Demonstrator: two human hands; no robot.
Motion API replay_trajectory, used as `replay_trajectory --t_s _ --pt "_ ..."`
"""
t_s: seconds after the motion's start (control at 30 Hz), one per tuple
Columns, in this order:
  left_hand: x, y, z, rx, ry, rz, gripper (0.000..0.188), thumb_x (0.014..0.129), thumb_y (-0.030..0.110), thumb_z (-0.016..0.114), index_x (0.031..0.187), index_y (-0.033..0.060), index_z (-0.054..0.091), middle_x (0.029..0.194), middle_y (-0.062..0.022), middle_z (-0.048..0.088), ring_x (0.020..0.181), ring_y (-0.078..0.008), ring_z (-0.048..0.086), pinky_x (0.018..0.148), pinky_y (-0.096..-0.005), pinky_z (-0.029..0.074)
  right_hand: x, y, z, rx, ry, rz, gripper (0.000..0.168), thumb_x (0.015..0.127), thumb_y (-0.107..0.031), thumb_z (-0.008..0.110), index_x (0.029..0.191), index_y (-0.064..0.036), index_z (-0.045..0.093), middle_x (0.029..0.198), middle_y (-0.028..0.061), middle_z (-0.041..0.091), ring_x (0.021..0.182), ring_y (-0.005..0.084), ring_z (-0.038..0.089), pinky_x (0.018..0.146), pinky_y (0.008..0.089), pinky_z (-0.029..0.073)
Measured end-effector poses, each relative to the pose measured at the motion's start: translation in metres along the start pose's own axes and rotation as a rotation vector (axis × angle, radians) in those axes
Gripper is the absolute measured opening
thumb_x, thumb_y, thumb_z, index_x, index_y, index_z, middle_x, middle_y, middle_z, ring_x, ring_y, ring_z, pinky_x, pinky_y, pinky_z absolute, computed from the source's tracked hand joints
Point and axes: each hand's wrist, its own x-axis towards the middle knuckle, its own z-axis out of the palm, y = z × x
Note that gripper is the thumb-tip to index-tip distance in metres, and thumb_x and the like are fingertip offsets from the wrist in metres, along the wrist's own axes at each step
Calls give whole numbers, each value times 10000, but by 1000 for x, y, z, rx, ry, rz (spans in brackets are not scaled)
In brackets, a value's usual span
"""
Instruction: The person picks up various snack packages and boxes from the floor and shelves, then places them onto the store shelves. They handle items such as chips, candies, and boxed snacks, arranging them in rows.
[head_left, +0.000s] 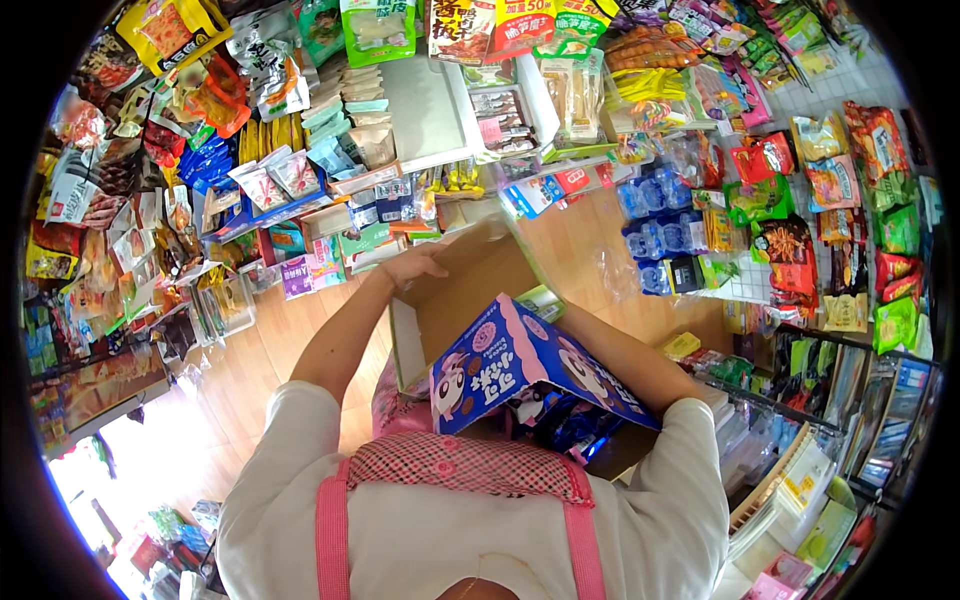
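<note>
My left hand (415, 268) grips the left wall of an open cardboard box (469, 274), its fingers reaching over the edge. The bare brown inside of this box faces up, and its outer side is pale green. In front of my chest a blue and pink printed carton (487, 367) sits tilted, overlapping the cardboard box. Through its open side I see blue-wrapped snack packets (574, 427). My right forearm (626, 352) runs along the carton's far side, and the right hand is hidden behind it. A small green printed piece (541, 302) shows just above the carton.
Shelves of bagged snacks (270, 67) curve around the front and left. An open white display box (424, 112) stands on the shelf ahead. Blue-capped bottle packs (660, 217) and a wire rack (742, 289) are at right. Wooden flooring (300, 330) lies below.
</note>
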Motion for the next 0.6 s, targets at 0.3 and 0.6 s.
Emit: replay_trajectory --t_s 0.3,0.6 --pt "33 25 44 312 -61 14 558 783 390 484 1172 6 370 1096 -62 449 1010 -134 394 858 -261 315 -28 4 21 244 385 -118 233 755 -73 508 981 -25 482 934 89 524 840 186 514 669 292 437" --pt "51 24 3 259 526 347 471 853 322 370 1208 16 319 1193 -122 389 1099 -207 357 907 -266 277 -21 13 -8 -4 341 -240 687 726 -208 577 1244 -11 170 1193 148 352 1089 228 348 858 307 333"
